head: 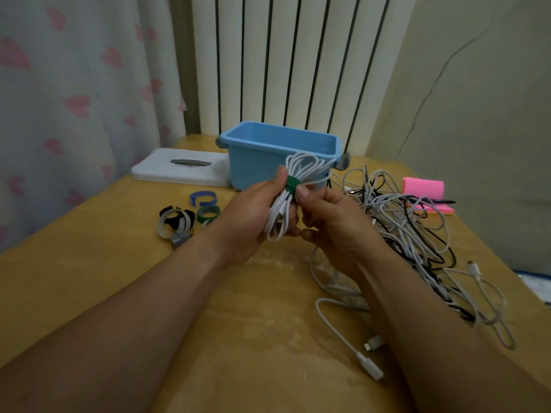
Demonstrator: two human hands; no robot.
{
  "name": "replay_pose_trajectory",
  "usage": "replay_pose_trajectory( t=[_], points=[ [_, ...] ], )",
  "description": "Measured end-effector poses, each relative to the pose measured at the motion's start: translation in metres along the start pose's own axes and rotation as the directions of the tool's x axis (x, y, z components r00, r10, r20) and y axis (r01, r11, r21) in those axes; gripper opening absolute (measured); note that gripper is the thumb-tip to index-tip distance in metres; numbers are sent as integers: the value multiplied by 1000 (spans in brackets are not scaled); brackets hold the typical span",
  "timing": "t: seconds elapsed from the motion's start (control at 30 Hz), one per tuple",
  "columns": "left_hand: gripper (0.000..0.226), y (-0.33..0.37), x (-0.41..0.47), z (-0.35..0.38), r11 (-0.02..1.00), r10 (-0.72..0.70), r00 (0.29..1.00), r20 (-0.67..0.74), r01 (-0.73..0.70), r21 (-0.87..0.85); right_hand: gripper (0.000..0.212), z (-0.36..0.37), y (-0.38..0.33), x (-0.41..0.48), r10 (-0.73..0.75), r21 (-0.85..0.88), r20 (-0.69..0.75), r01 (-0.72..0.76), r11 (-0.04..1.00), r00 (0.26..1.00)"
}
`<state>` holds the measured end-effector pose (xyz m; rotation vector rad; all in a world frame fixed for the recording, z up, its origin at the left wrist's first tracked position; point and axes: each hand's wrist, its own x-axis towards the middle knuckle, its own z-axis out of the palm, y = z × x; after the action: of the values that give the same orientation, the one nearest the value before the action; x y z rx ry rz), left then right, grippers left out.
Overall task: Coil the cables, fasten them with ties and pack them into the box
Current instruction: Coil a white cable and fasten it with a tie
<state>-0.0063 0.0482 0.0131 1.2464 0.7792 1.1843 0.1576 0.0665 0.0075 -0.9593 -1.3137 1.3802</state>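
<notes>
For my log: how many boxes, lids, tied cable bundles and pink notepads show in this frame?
Blue box: 1
White lid: 1
Tied cable bundle: 1
Pink notepad: 1
Total: 4
Loose cables lie tangled, so they are not counted.

1. The box (253, 165) stands at the back middle of the bench (238, 338), in front of the radiator (298, 61).
2. Its lid (167, 171) lies flat just left of the box.
3. The loose ties (185, 219) lie clustered in front of the lid.
4. The tangle of cables (411, 222) sprawls over the bench's right half.
5. A pad of sticky notes (423, 186) lies behind the tangle.
6. The coiled cable (280, 216), with a tie (290, 185) round it, is held in front of the box, between the left hand (253, 216) and the right hand (334, 225).
</notes>
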Motion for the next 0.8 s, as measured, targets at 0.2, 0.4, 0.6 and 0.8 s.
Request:
replay_pose_trajectory(
  t=[0.2,0.4,0.6,0.8],
  points=[
    [53,3,-5,3,998,-5,997,83,0,63,54,2,-3,-4,0,31,101,-3,999,995],
    [42,9,-6,-2,857,164,981,-106,-89,508,50,6,-5,-10,28,-113,150,-11,994,988],
    [24,10,-8,-12,506,216,976,24,-133,852,35,10,-10,-15,-29,-117,159,48,992,987],
    [30,3,1,-16,337,340,939,-46,-76,938,27,16,-23,-12,-227,-257,49,231,938,973]
  ],
)
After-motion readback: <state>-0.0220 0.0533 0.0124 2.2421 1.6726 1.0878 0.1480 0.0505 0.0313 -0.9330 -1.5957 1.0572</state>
